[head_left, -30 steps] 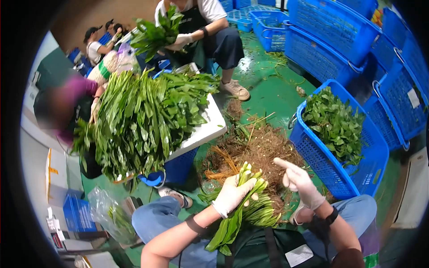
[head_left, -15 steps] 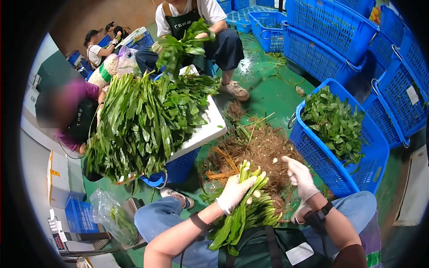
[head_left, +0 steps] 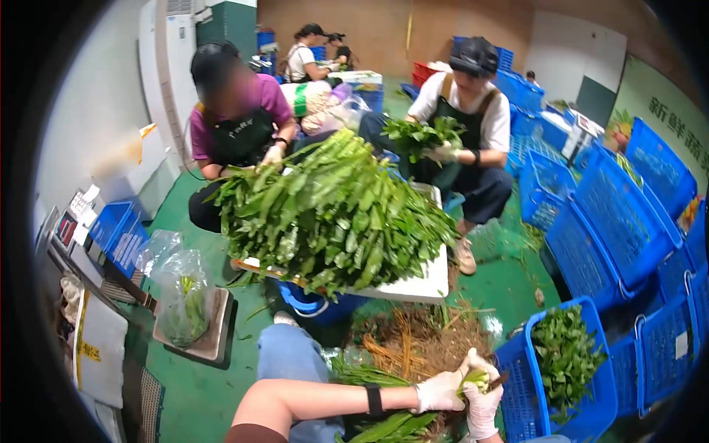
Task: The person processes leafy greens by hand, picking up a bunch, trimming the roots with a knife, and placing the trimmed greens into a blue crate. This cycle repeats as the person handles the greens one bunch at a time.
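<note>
Low in the view, my gloved left hand (head_left: 437, 391) is closed around a bunch of long-leaved greens (head_left: 395, 428), whose pale stem ends (head_left: 476, 379) point to the right. My gloved right hand (head_left: 483, 406) is closed right beside those stem ends, touching or nearly touching them. From its fingers sticks a narrow dark object (head_left: 500, 381) that looks like a small knife, though most of it is hidden. Beneath and ahead of my hands lies a heap of brown roots and trimmings (head_left: 436, 343) on the floor, with more greens (head_left: 362, 371) to the left.
A white foam box lid (head_left: 425, 284) piled with leafy greens (head_left: 332, 214) stands ahead on a blue crate. Two co-workers (head_left: 240, 136) (head_left: 473, 122) sit behind it. Blue crates (head_left: 620, 214) stack at right, one holding greens (head_left: 567, 354). A bagged bunch (head_left: 188, 310) rests on a scale at left.
The view has tilted up and turned. My right hand, apart from the bunch before, has come in to its stem ends. The co-worker at the back holds greens lower, nearer the body.
</note>
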The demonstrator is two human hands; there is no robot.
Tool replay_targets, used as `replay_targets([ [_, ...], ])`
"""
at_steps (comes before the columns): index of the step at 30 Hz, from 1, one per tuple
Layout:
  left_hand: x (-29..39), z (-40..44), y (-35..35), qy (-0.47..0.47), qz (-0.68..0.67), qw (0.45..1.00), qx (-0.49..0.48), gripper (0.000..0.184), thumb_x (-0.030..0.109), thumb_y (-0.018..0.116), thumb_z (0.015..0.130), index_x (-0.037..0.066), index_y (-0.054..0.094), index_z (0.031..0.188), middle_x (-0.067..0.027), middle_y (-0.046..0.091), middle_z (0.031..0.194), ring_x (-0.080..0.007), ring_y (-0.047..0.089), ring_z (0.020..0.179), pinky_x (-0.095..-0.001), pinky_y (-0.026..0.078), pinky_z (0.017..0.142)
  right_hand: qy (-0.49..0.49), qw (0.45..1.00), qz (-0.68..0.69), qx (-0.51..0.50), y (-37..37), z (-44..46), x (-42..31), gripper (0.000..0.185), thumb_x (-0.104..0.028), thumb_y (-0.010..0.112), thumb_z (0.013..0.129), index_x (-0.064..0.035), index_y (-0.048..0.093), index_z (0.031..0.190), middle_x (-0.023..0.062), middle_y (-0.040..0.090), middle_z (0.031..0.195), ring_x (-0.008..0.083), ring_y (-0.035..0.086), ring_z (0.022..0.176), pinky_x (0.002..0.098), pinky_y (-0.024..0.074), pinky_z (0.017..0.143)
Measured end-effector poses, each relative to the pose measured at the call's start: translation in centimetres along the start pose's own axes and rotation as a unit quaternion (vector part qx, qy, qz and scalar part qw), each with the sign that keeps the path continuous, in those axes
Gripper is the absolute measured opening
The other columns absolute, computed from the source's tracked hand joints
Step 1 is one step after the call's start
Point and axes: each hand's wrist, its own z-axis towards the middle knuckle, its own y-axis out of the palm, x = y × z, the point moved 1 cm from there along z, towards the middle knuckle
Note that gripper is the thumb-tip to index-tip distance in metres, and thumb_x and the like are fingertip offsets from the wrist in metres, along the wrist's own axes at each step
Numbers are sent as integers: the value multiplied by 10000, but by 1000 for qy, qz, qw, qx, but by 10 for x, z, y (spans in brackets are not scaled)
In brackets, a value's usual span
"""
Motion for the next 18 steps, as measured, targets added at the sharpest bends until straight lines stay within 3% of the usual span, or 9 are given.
replay_targets([
  [2,-27,9,19,158,-60,980,102,992,239,700,719,112,99,1498,-261,650,966,-385,659,862,-418,518,789,14,996,-34,81,5,1,9,319,-64,851,673,-22,663,929,35,655,906,122,612,821,284,489,790],
  [5,10,-17,4,-31,57,995,76,945,308,664,713,258,172,1518,-206,670,817,-384,659,748,-445,521,730,-144,965,-187,118,-2,29,-3,121,-14,658,777,-65,569,841,-3,555,712,89,540,639,243,456,622],
  [6,14,-22,-2,-23,116,992,52,858,365,631,716,327,252,1485,-191,673,817,-375,661,754,-441,520,700,-67,985,-122,105,3,36,-40,111,-50,644,795,-83,540,815,-10,532,721,84,525,670,244,437,631],
  [10,-7,-24,-21,-62,220,972,44,592,385,623,755,253,489,1316,-178,683,868,-328,679,809,-432,517,732,-175,946,-160,222,-43,80,-82,88,-53,633,832,-62,547,814,-3,519,709,94,505,659,246,412,627],
  [11,-32,-17,-23,-69,325,943,17,617,322,650,762,202,452,1334,-163,693,925,-346,679,863,-521,482,827,-179,942,-185,215,-56,91,-89,94,-49,642,828,-55,551,804,-9,520,701,91,498,641,247,410,602],
  [12,-24,-23,-36,-142,425,893,-33,762,238,676,740,168,345,1423,-191,623,1165,-389,597,1084,-648,382,901,-182,937,-212,209,-64,98,-94,100,-45,650,824,-48,555,795,-14,521,693,87,492,623,248,407,577],
  [14,-67,-16,-32,-128,544,817,141,920,193,694,710,158,212,1493,-226,451,1365,-435,437,1258,-722,288,928,-276,870,-348,213,-63,109,-94,119,-33,665,806,-41,555,763,-20,518,670,78,482,585,250,403,534],
  [16,-16,-30,-61,-120,437,887,89,982,219,699,709,148,145,1517,-220,300,1476,-406,302,1364,-690,290,968,-273,836,-459,123,-34,98,-104,102,-48,673,791,-42,574,765,16,542,656,95,504,576,257,425,544],
  [18,-32,-13,-62,93,195,967,137,1068,285,732,698,161,75,1530,-177,167,1562,-403,191,1422,-671,289,995,-231,859,-457,25,-20,94,-82,127,-95,700,782,-43,585,766,18,583,670,87,533,575,241,441,546],
])
